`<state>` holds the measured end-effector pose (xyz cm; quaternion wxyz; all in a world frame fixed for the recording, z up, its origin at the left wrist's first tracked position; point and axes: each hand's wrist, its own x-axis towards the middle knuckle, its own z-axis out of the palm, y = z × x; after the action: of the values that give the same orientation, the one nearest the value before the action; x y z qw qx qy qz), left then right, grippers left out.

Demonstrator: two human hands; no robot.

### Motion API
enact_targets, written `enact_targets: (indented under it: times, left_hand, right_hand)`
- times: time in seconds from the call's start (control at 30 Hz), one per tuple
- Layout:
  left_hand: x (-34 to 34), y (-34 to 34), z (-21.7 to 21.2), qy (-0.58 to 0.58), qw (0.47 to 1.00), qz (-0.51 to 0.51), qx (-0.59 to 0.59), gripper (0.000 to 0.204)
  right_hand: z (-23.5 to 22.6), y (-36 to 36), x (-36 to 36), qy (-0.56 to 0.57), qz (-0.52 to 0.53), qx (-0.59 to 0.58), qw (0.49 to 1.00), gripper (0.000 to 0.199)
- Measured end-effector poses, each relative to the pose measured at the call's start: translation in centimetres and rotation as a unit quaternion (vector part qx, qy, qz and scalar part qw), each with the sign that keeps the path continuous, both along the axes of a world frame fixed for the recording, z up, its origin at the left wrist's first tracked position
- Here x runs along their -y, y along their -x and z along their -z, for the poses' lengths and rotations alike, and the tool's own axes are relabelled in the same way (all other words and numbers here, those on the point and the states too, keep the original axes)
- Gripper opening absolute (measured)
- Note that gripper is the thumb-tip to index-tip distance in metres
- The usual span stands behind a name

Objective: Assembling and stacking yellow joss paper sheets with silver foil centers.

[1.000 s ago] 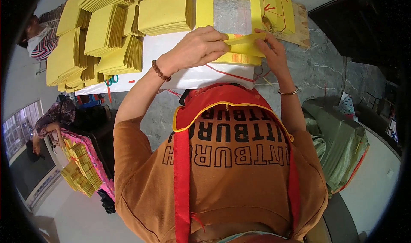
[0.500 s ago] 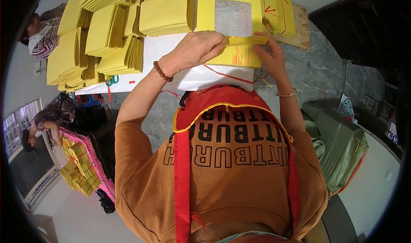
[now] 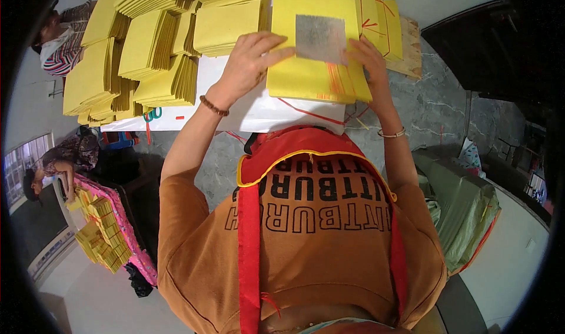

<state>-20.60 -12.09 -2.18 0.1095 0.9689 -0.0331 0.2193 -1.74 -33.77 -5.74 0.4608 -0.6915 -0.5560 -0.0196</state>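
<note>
Silver patch [image 3: 321, 37] has shifted toward me, its yellow sheet [image 3: 297, 81] near the table's [image 3: 247, 111] edge, left hand [image 3: 250, 60] and right hand [image 3: 371, 63] apart at its two sides, pinch unclear, paper likely light, easily creased, best held by both side edges.

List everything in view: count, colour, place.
Silver-square paper: count unclear, yellow, top centre
Folded stacks: many, yellow, upper left
Tied bundles: multiple, yellow, right of paper
Table cover: one, white, under stacks
Scissors: one, teal handles, cover's near edge
Patterned cloth: one, pink, lower left
Small packets: many, yellow, on cloth
Co-workers: two, patterned clothes, left
Wrapped pile: one, green, right
Shirt: one, brown, torso
Apron: one, red, torso
Left hand: one, paper's left edge
Right hand: one, paper's right side
</note>
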Motion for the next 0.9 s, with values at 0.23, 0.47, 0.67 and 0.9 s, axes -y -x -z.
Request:
enact_targets:
  times: [0.23, 0.47, 0.67, 0.9]
  left_hand:
    - [3.1, 3.5, -1.6, 0.060, 0.997, 0.041, -0.032, 0.038]
    - [3.6, 1.8, -1.0, 0.323, 0.929, -0.144, -0.107, 0.020]
    - [2.3, 0.4, 1.3, 0.502, 0.831, -0.211, -0.116, 0.023]
    - [2.7, -0.6, 0.6, 0.569, 0.789, -0.215, -0.089, 0.055]
  right_hand:
    - [-2.2, 1.6, 2.9, 0.114, -0.128, 0.062, 0.983, 0.017]
    - [-2.5, 2.5, 2.0, 0.226, -0.026, -0.360, 0.905, 0.028]
    - [-2.4, 3.2, -0.2, 0.035, 0.026, -0.472, 0.880, 0.045]
    - [-1.6, 2.6, -0.5, 0.099, 0.097, -0.404, 0.904, 0.041]
